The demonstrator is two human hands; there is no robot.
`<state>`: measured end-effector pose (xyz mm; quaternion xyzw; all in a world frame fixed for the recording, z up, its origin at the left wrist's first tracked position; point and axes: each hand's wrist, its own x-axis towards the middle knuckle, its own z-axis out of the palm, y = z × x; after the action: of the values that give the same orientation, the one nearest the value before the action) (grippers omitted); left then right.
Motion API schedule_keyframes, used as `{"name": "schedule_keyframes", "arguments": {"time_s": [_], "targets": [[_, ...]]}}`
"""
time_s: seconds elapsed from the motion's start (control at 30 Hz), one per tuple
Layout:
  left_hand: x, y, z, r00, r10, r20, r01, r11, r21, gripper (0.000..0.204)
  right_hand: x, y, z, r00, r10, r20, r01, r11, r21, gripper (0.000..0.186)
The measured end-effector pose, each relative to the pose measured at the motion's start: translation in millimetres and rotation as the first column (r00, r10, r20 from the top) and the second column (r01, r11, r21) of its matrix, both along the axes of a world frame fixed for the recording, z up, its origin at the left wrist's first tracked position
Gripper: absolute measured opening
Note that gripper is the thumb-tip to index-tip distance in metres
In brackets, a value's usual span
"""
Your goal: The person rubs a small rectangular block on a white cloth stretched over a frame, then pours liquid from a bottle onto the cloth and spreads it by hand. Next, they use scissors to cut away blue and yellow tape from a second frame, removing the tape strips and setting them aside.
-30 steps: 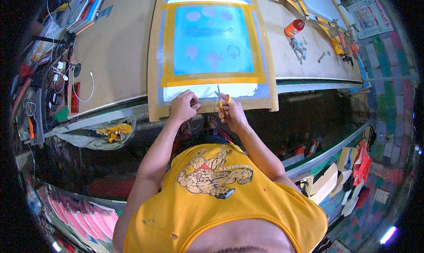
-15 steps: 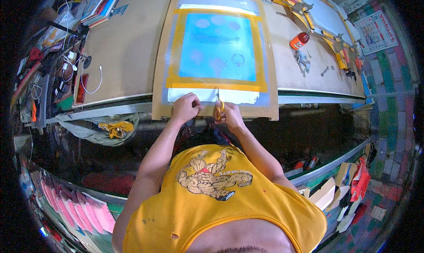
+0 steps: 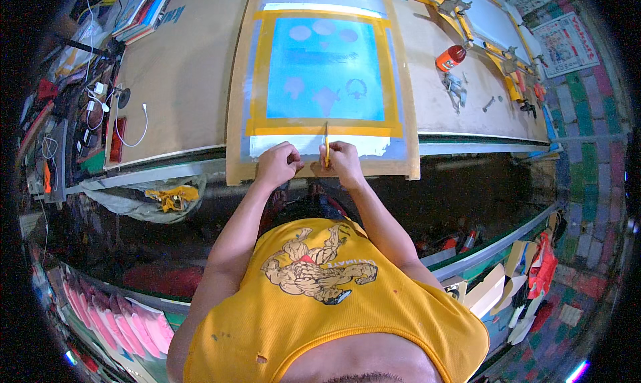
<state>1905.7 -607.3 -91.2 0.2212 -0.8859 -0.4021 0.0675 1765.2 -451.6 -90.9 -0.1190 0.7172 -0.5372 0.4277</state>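
In the head view a screen board [image 3: 407,96] lies on the table, with a blue panel [image 3: 324,72] bordered by yellow tape [image 3: 388,76]. A white strip [image 3: 367,146] crosses its near end. My left hand [image 3: 280,161] rests at this near edge, fingers curled closed; whether they hold anything is hidden. Just to its right, my right hand [image 3: 339,161] grips yellow-handled scissors [image 3: 326,154], turned edge-on, tips pointing away from me over the lower tape band.
The worktable [image 3: 173,76] bears books [image 3: 143,9] and white cables [image 3: 137,136] at left. At right are an orange bottle [image 3: 450,58], metal pieces [image 3: 455,89] and a clamp rig [image 3: 507,62]. Behind me, a lower shelf holds pink sheets [image 3: 117,316].
My right hand has turned the scissors edge-on and moved slightly left; their blades, parted earlier, now look together. My left hand stays curled at the board's edge.
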Motion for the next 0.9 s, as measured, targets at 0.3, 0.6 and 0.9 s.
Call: {"name": "schedule_keyframes", "arguments": {"time_s": [0.3, 0.6, 0.9], "targets": [[2.2, 0.4, -4.5, 0.998, 0.048, -0.032, -0.047, 0.999, 0.017, 0.022, -2.9, -0.5, 5.7, 0.998, 0.023, 0.061, -0.026, 0.998, 0.052, 0.038], [1.5, -0.3, -1.4, 0.998, 0.061, 0.009, -0.061, 0.998, 0.020, 0.021, -5.3, 3.4, 22.8, 0.981, -0.006, 0.193, 0.014, 0.999, -0.040, 0.038], [3.8, 1.1, 2.3, 0.999, 0.047, 0.026, -0.048, 0.998, 0.038, 0.021, -68.3, -64.9, -22.0, 0.993, -0.108, -0.052, 0.106, 0.994, -0.027, 0.042]]}}
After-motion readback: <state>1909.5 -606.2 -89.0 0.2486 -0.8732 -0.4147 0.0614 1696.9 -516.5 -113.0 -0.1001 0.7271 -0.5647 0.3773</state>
